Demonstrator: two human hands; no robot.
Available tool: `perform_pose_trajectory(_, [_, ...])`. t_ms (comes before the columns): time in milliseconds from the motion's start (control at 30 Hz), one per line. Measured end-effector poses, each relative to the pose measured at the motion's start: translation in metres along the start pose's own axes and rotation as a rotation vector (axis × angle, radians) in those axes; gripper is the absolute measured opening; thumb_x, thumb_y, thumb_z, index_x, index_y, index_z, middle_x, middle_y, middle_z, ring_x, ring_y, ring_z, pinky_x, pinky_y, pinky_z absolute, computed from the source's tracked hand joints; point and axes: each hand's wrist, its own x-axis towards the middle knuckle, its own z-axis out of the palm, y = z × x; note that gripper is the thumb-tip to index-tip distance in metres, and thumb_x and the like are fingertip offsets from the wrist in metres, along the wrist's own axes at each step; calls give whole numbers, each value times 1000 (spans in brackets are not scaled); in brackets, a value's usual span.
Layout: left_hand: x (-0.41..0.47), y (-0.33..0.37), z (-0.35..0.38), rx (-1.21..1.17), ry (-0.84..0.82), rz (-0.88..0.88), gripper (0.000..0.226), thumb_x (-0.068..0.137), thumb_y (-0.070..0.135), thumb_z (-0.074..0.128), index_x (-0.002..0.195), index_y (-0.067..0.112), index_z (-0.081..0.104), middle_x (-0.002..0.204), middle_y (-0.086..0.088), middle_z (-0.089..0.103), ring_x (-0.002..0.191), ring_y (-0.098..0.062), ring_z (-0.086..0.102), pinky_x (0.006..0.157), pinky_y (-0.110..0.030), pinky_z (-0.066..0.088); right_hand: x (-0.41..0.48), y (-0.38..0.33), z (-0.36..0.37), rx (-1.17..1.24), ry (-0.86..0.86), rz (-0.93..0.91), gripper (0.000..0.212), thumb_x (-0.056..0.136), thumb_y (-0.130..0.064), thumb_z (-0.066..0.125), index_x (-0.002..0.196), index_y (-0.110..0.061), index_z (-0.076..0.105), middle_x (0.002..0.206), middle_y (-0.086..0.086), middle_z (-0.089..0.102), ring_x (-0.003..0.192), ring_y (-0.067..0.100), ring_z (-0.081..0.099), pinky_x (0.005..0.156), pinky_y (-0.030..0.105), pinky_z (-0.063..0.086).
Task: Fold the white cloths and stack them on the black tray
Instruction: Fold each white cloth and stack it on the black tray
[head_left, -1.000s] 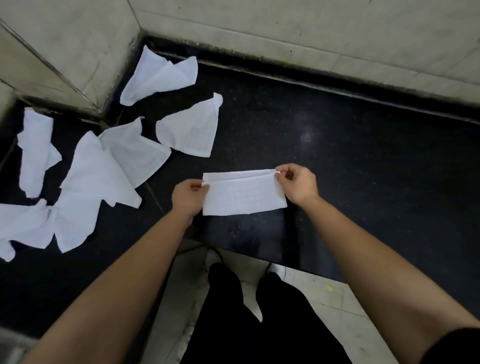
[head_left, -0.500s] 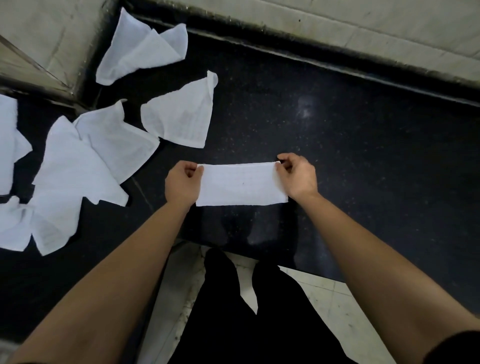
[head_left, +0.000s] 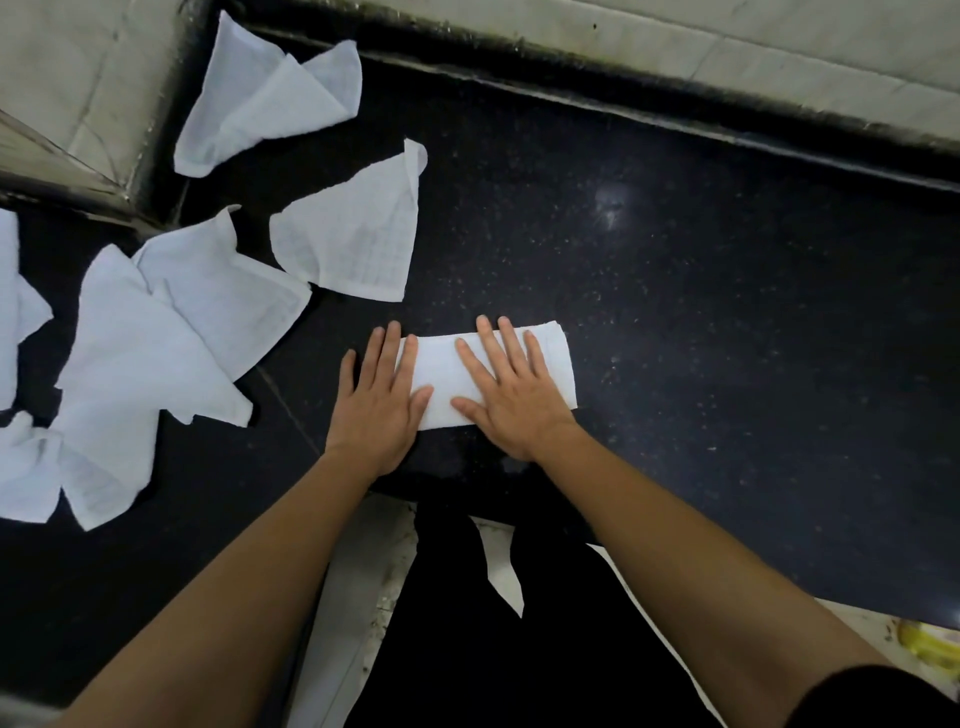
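L hand (head_left: 376, 402): flat, fingers straight, pressing left end of folded cloth (head_left: 561, 364).
R hand (head_left: 511, 395): flat on it too, pinch gone.
Cloth: now down on counter (head_left: 727, 338).

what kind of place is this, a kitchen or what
Probably a kitchen or utility corner: a black speckled stone counter meets pale tiled walls, and a tiled floor shows below its front edge.

— What's the count?
— You have one folded cloth (head_left: 558, 364) and six loose cloths (head_left: 270, 98) (head_left: 353, 234) (head_left: 223, 291) (head_left: 130, 374) (head_left: 15, 301) (head_left: 26, 467), though the left ones overlap.
— And grips?
— Two: your left grip (head_left: 376, 410) and your right grip (head_left: 514, 400).
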Motion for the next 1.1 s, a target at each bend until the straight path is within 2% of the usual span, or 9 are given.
perform_pose_trajectory(267, [2,1,0,-20,-16,0,69,103,51,11,158,13,-4,166,-12,-6,153,-28,-3,122,-54,9,-20,41,-12,-30,-50,168,75,101,-62,5,160,-16,-3,167,13,-8,154,36,-7,123,56,5])
perform_pose_trajectory(367, [1,1,-2,6,-33,3,71,102,55,6,158,13,0,166,-14,-3,153,-32,0,121,-57,14,-36,49,-17,82,-38,277,74,104,-57,14,160,-12,-2,167,14,-9,154,34,-6,125,52,5])
perform_pose_trajectory(433, [1,2,-5,27,-15,28,74,101,61,7,158,15,4,166,-17,0,152,-35,2,120,-58,16,-47,53,-23,229,73,390,70,105,-50,30,159,-7,14,164,18,15,151,35,17,122,50,21])
perform_pose_trajectory(500, [4,8,-11,27,32,100,77,99,64,11,158,15,10,165,-18,3,152,-35,5,118,-60,15,-53,54,-29,305,217,491,60,104,-47,41,149,-8,38,144,15,45,130,32,46,106,47,42])
perform_pose_trajectory(567, [12,21,-18,16,73,183,77,99,64,14,158,14,13,165,-17,4,153,-33,5,119,-60,13,-52,54,-35,441,208,628,53,100,-52,47,135,-13,52,126,8,56,112,27,58,90,41,48])
perform_pose_trajectory(667, [26,40,-26,39,30,223,79,98,67,9,159,16,4,166,-14,-6,153,-28,-8,121,-59,5,-45,52,-38,597,122,836,56,91,-61,57,124,-16,58,115,4,65,106,26,62,84,38,49])
perform_pose_trajectory(867, [36,49,-16,60,-126,167,85,90,74,1,155,23,-19,162,-7,-28,149,-23,-25,119,-60,-6,-37,50,-42,671,30,849,28,93,-48,62,99,-23,71,101,-2,67,90,18,62,71,30,50])
perform_pose_trajectory(1000, [35,49,-20,50,-158,178,91,88,79,6,155,23,-19,162,-7,-29,149,-24,-26,119,-60,-7,-37,52,-53,840,41,882,23,92,-43,65,102,-22,71,87,-10,63,89,14,60,73,27,45])
perform_pose_trajectory(1100, [33,49,-25,-47,-135,170,91,90,78,15,157,24,-12,163,-8,-26,149,-23,-26,120,-57,-10,-35,52,-58,1094,125,945,34,87,-35,73,117,-20,68,89,-12,66,99,14,66,84,26,51])
